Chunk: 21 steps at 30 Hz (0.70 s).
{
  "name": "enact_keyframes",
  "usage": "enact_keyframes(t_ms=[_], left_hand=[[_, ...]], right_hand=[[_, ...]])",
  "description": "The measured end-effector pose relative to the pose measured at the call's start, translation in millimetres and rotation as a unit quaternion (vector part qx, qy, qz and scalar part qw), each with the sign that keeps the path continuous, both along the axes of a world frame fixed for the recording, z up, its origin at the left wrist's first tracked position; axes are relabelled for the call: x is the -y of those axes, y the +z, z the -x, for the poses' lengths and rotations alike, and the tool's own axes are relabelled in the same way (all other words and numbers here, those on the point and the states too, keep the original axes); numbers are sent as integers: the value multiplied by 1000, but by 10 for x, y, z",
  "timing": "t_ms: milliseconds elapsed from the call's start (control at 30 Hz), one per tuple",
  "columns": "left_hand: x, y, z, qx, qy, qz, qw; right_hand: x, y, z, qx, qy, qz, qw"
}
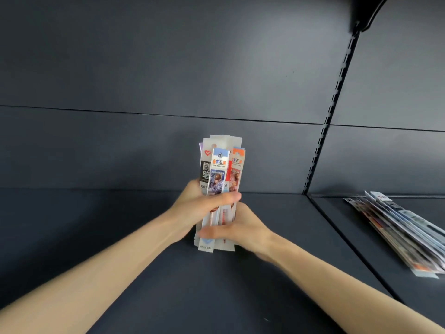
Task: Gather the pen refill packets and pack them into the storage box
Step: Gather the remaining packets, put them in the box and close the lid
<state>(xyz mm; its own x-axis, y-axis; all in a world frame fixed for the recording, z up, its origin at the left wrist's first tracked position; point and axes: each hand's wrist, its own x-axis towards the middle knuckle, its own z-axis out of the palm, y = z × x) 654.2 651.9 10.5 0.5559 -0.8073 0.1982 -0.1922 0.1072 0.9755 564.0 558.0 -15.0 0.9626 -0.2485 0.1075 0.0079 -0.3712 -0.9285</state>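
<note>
An upright bundle of several long pen refill packets point(221, 165) stands over the dark shelf point(120, 237), white, blue and orange at the top. My left hand point(192, 206) grips its middle, with the thumb across the front. My right hand point(243, 227) grips the lower part from the right, thumb laid over the front. The bundle's lower ends show below both hands, close to the shelf surface. No storage box is in view.
A second pile of refill packets point(404, 235) lies flat on the neighbouring shelf bay at the right. A slotted upright post point(330, 116) and a seam divide the two bays. The dark back panel rises behind the bundle.
</note>
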Motion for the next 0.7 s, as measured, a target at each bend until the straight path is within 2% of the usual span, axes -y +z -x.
enact_keyframes(t_ms=[100, 333, 533, 633, 700], left_hand=[[23, 43, -36, 22, -11, 1, 1000], [250, 226, 375, 41, 4, 21, 999], [828, 295, 1114, -30, -21, -14, 999], [1212, 264, 1623, -17, -72, -31, 997], [1441, 232, 1971, -9, -74, -7, 997]], right_hand=[[47, 11, -8, -5, -26, -9, 1000], [238, 198, 446, 14, -5, -46, 999], [718, 255, 1342, 48, -62, -76, 994], [1054, 226, 1938, 39, -96, -59, 993], [1303, 233, 2320, 39, -117, -49, 991]])
